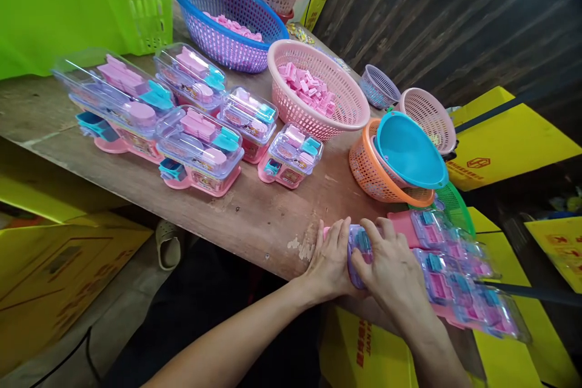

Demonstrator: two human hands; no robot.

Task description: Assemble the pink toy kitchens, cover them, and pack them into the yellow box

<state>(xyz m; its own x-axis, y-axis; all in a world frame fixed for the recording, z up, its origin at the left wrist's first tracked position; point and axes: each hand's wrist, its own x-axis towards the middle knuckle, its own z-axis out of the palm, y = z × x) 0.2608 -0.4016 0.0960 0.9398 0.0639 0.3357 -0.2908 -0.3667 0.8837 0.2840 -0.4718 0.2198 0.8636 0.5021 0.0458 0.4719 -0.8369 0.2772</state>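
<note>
Near the front edge of the wooden table, my left hand [330,257] grips the side of a small pink and purple plastic toy case [356,260] with pale blue parts showing on it. My right hand [393,264] is closed over the opposite side, its fingers bent and the thumb against the case. Much of the case is hidden by both hands. Just right of my right hand, several similar clear-lidded toy cases [436,273] lie in rows. More of them, such as one toy case [291,157] with a pink base and blue drawer, stand to the left.
A pink basket [354,109] holds loose pink pieces, as does a blue basket [268,27] behind it. An orange basket [364,170] with a blue bowl [409,148] stands at the right. A green crate [86,12] is at far left. Yellow cartons [509,145] surround the table.
</note>
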